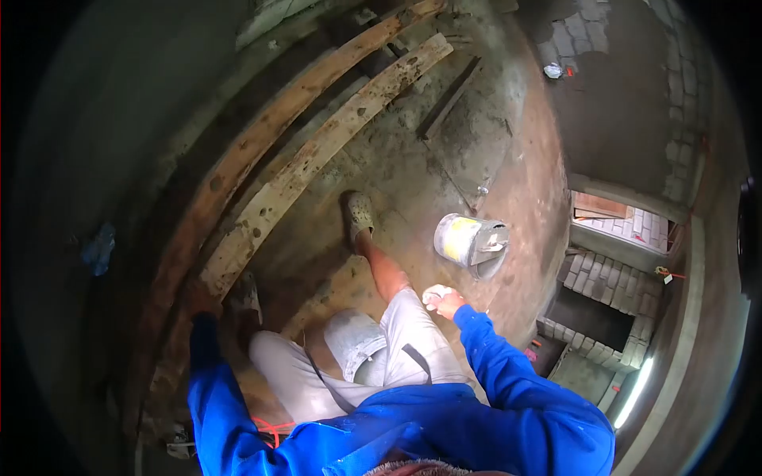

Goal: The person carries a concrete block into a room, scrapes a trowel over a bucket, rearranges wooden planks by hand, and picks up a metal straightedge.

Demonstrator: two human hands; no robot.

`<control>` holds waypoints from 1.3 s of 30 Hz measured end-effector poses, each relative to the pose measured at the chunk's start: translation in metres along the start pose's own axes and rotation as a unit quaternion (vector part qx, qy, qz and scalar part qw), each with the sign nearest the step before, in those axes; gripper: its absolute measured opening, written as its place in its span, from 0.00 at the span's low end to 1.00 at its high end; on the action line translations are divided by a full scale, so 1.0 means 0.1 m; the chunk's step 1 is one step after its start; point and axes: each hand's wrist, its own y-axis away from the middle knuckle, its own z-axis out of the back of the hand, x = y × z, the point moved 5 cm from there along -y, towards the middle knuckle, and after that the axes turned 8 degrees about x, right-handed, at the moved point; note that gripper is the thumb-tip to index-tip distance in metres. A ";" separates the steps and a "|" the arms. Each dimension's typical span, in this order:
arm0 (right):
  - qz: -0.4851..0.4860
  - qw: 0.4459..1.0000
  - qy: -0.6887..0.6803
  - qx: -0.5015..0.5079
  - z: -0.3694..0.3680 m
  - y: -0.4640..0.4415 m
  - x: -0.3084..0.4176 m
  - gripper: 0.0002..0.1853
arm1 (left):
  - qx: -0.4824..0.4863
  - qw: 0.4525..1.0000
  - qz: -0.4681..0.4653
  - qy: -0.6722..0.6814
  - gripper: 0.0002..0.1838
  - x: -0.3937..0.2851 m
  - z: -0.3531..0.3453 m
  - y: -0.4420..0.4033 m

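Wooden plank (305, 170) ends beside the left hand (203, 301), fingers too dark to tell; right hand (444, 300) curls its fingers, grip unclear, bucket (458, 237) beyond them.

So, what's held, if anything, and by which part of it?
Can't tell: left grip is at the near end of the pale plank, hold unclear; right grip is curled and whitish, contents unclear.

This looks like an indoor building site, given the bare blockwork (607, 274) at three o'clock, splotched planks (313, 155) at eleven, and a grey-smeared bucket (459, 236) nearer centre, toward three.
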 end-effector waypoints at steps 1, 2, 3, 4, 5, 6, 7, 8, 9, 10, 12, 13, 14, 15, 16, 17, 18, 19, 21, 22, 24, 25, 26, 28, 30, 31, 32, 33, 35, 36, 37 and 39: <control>0.023 1.000 -0.017 0.000 -0.13 -0.20 0.02 0.14 | -0.049 0.998 0.030 0.000 0.42 0.00 -0.07 0.00; 0.047 0.998 -0.032 0.006 -0.29 -0.48 0.04 0.16 | -0.094 0.993 0.066 -0.001 0.41 0.04 -0.11 0.02; 0.034 0.991 -0.117 0.062 -0.50 -0.57 0.27 0.20 | -0.087 0.996 0.028 -0.015 0.42 -0.01 0.07 0.20; 0.022 0.972 -0.203 0.119 -0.73 -0.59 0.61 0.25 | -0.076 0.996 -0.022 -0.035 0.43 -0.16 0.37 0.48; 0.046 0.964 -0.222 0.139 -0.91 -0.58 0.95 0.31 | -0.075 0.994 -0.059 -0.052 0.45 -0.30 0.66 0.80; 0.069 0.954 -0.242 0.160 -1.07 -0.56 1.26 0.37 | -0.082 0.991 -0.083 -0.063 0.46 -0.42 0.89 1.08; 0.057 0.941 -0.299 0.150 -1.22 -0.63 1.46 0.36 | -0.091 0.989 -0.099 -0.066 0.47 -0.56 1.11 1.34; 0.045 0.923 -0.355 0.141 -1.34 -0.68 1.65 0.35 | -0.096 0.987 -0.114 -0.061 0.48 -0.70 1.30 1.62; 0.049 0.890 -0.424 0.159 -1.42 -0.71 1.83 0.40 | -0.101 0.987 -0.105 -0.068 0.48 -0.86 1.45 1.82; 0.052 0.852 -0.490 0.178 -1.52 -0.70 2.03 0.45 | -0.091 0.991 -0.092 -0.014 0.51 -0.95 1.58 2.03; 0.162 0.686 -0.657 0.266 -1.59 -0.68 2.47 0.42 | -0.108 0.989 -0.083 0.056 0.53 -1.11 1.75 2.39; 0.129 0.693 -0.674 0.221 -1.56 -0.77 2.51 0.38 | -0.121 0.986 -0.089 0.074 0.52 -1.26 1.93 2.62; 0.094 0.699 -0.687 0.174 -1.49 -0.75 2.55 0.33 | -0.134 0.982 -0.095 0.093 0.51 -1.38 2.10 2.84; 0.079 0.658 -0.717 0.216 -1.38 -0.58 2.60 0.26 | -0.175 0.974 -0.101 0.098 0.49 -1.42 2.19 3.00; 0.096 0.652 -0.719 0.221 -1.18 -0.38 2.65 0.20 | -0.223 0.963 -0.113 0.104 0.48 -1.51 2.24 3.09; 0.098 0.654 -0.716 0.225 -0.98 -0.20 2.67 0.18 | -0.222 0.964 -0.109 0.102 0.47 -1.66 2.43 3.28; 0.100 0.656 -0.714 0.225 -0.79 -0.08 2.60 0.17 | -0.217 0.965 -0.122 0.081 0.50 -1.83 2.57 3.47; 0.116 0.650 -0.719 0.218 -0.71 -0.12 2.47 0.16 | -0.193 0.965 -0.157 0.083 0.55 -1.95 2.67 3.61; 0.120 0.631 -0.736 0.214 -0.37 -0.17 2.28 0.15 | -0.075 0.947 -0.135 0.281 0.58 -1.92 2.78 3.77; 0.100 0.619 -0.747 0.222 -0.21 -0.06 2.22 0.15 | 0.006 0.947 -0.100 0.306 0.56 -1.80 2.73 3.84; 0.109 0.580 -0.765 0.259 0.14 -0.02 2.12 0.14 | 0.111 0.985 0.021 0.131 0.46 -1.71 2.61 4.09; 0.093 0.579 -0.762 0.273 0.37 0.04 2.06 0.14 | 0.110 0.974 0.000 0.199 0.37 -1.73 2.47 4.15; 0.076 0.581 -0.758 0.287 0.62 0.09 2.00 0.14 | 0.033 0.979 -0.015 0.202 0.32 -2.03 2.61 4.27; 0.092 0.581 -0.758 0.282 1.11 0.12 1.94 0.14 | -0.022 0.986 0.022 0.163 0.30 -2.69 3.01 4.55; 0.115 0.571 -0.760 0.287 1.56 0.02 1.92 0.16 | -0.048 0.984 0.046 0.163 0.29 -3.09 3.20 4.56; 0.132 0.533 -0.765 0.337 1.63 -0.15 1.90 0.17 | -0.098 0.984 0.000 0.151 0.30 -3.26 3.28 4.55; 0.093 0.507 -0.777 0.361 2.06 0.31 2.03 0.14 | -0.154 0.975 -0.063 0.147 0.30 -3.37 3.28 4.47; 0.122 0.571 -0.771 0.252 2.26 0.12 1.97 0.16 | -0.090 0.985 -0.058 0.133 0.32 -3.39 3.23 4.28; 0.165 0.617 -0.752 0.163 2.80 -0.17 2.09 0.18 | 0.002 0.992 -0.056 0.112 0.33 -3.65 3.43 3.88; 0.174 0.647 -0.734 0.111 3.06 -0.12 2.16 0.18 | 0.018 0.992 -0.056 0.113 0.33 -3.83 3.60 3.77; 0.187 0.647 -0.733 0.095 3.40 -0.24 2.25 0.18 | 0.029 0.992 -0.056 0.113 0.33 -3.99 3.79 3.67; 0.136 0.638 -0.737 0.180 3.66 -0.43 2.50 0.18 | 0.050 0.991 -0.061 0.108 0.35 -4.25 4.19 3.42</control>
